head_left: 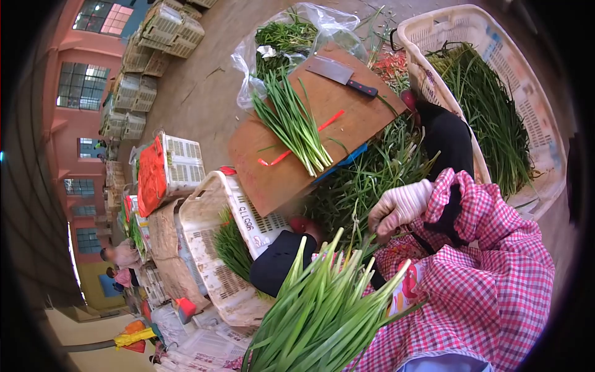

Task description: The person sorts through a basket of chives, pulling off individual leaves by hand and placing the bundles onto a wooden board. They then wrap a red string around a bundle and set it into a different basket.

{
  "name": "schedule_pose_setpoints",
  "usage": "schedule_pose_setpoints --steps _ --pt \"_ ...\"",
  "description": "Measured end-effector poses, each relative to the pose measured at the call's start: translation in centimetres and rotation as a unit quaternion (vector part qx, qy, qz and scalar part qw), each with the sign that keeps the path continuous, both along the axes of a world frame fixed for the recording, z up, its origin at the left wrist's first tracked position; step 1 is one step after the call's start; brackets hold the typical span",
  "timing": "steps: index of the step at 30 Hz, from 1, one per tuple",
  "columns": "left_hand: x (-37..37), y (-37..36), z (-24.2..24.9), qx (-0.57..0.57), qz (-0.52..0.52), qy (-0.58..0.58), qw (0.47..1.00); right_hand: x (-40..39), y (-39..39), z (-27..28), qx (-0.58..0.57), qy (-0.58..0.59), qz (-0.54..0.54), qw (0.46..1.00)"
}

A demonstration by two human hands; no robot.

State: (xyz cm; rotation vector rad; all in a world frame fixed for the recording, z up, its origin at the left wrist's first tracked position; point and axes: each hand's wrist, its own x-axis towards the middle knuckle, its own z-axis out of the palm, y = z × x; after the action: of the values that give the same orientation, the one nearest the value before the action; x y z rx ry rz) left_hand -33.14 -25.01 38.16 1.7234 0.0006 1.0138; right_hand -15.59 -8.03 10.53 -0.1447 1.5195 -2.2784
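Note:
My right hand (400, 209), in a whitish glove, has its fingers curled together near some thin green leaves; what they hold, if anything, is too small to make out. A large bunch of long green stalks (316, 304) rises in front of my lap, pale ends up, and my left hand does not show. Ahead, a wooden board (260, 180) bears a smaller bunch of green stalks (291, 124) lying across a red strip (330, 120). A cleaver (331, 69) with a dark handle lies near the board's far edge.
Loose greens (378, 167) lie beneath the board. At the right stands a large crate (427, 80) of long greens; another crate (201, 232) is at the left. A plastic bag (245, 68) of greens lies beyond the board. Stacked crates (170, 28) and people (123, 255) are farther off.

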Motion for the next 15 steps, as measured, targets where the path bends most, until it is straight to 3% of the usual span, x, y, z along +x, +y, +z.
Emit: schedule_pose_setpoints --steps 1,2,4,5,7,8,10,12,14,15 --pt "0.0 0.0 0.0 0.002 -0.002 -0.001 1.000 -0.1 0.8 0.4 0.310 0.015 0.046 0.949" --pt "0.0 -0.1 0.1 0.004 -0.004 -0.002 1.000 0.0 1.6 1.2 0.590 0.030 0.088 0.802" --pt "0.1 -0.1 0.3 0.008 -0.007 -0.006 1.000 0.5 2.8 2.1 0.732 -0.043 0.016 0.680" --pt "-0.1 -0.1 0.4 0.008 -0.008 -0.008 1.000 -0.2 2.9 5.6 0.699 -0.016 -0.045 0.713" --pt "-0.6 0.2 1.1 0.016 -0.014 -0.024 0.999 -2.1 2.4 8.9 0.539 0.277 -0.236 0.760" --pt "-1.2 0.2 1.8 0.021 -0.024 -0.034 0.999 -3.6 1.9 11.4 0.381 0.351 -0.212 0.828" --pt "-3.0 -1.2 2.9 0.027 -0.029 -0.032 0.999 -6.1 -0.5 14.1 0.180 0.460 -0.197 0.847" --pt "-7.0 -5.0 3.0 -0.088 0.152 0.115 0.978 -7.9 -2.7 14.7 0.023 0.390 -0.063 0.918" --pt "-8.1 -7.5 2.9 -0.095 0.338 0.141 0.925 -9.2 -5.3 10.2 -0.051 0.281 0.044 0.957" --pt "-8.3 -8.8 2.7 -0.079 0.464 0.129 0.873 -9.7 -6.2 7.4 -0.102 0.232 0.091 0.963"
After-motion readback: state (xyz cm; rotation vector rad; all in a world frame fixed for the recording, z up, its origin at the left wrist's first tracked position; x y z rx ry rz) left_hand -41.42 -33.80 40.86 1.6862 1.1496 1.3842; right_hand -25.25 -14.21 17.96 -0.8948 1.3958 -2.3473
